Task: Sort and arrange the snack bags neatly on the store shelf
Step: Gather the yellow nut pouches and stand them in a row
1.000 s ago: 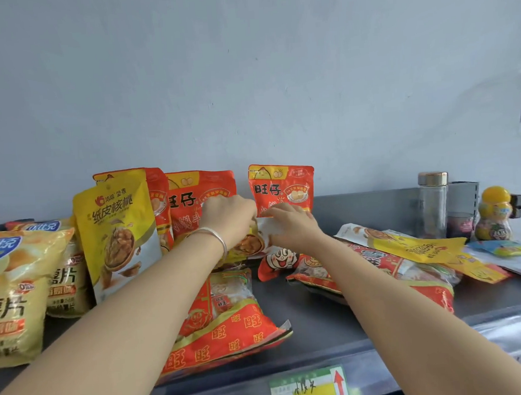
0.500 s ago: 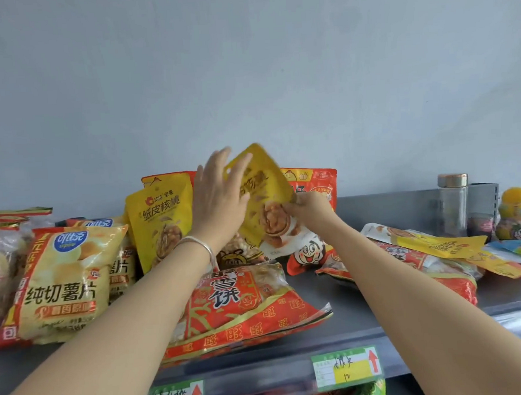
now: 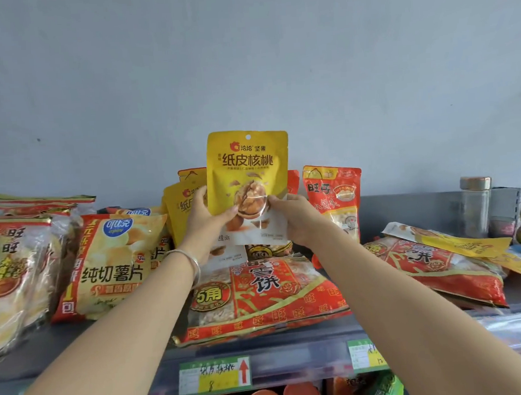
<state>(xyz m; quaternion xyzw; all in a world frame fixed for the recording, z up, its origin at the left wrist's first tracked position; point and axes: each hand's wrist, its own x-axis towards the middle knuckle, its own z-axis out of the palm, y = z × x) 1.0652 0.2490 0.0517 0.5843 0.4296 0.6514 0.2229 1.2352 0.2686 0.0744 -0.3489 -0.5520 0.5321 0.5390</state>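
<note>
Walnut bag [image 3: 247,173]: yellow pouch at the centre of the frame, upright with its front facing me, lifted clear of the shelf [image 3: 42,345] and in front of the bags standing along the back.
Change: a second ago I had both hands low among those standing bags. Half a second ago this pouch was coming up tilted. Now it is squared up and its print is readable.
Left hand [image 3: 204,223]: grips the pouch's lower left edge, thumb across the front. A silver bracelet [image 3: 193,262] sits on the wrist.
Right hand [image 3: 297,219]: grips the lower right edge, thumb on the front, fingers behind.
Matching pouch [image 3: 180,208]: same yellow design, standing just behind the left hand, left of centre.
Rice-cracker bag [image 3: 265,294]: large and red, lying flat directly below the held pouch, lower centre.
Crisp bag [image 3: 110,261]: yellow, leaning at the left of the frame.
Red pouch [image 3: 332,202]: upright against the back, just right of the held pouch.
Price label [image 3: 215,375]: on the shelf edge at bottom centre. Its handwriting looks to match the pouch's name.
Meaning for the task: I judge the pouch picked and oriented but not yet placed. It likely belongs beside its twin. The flat-lying bags remain unsorted.
</note>
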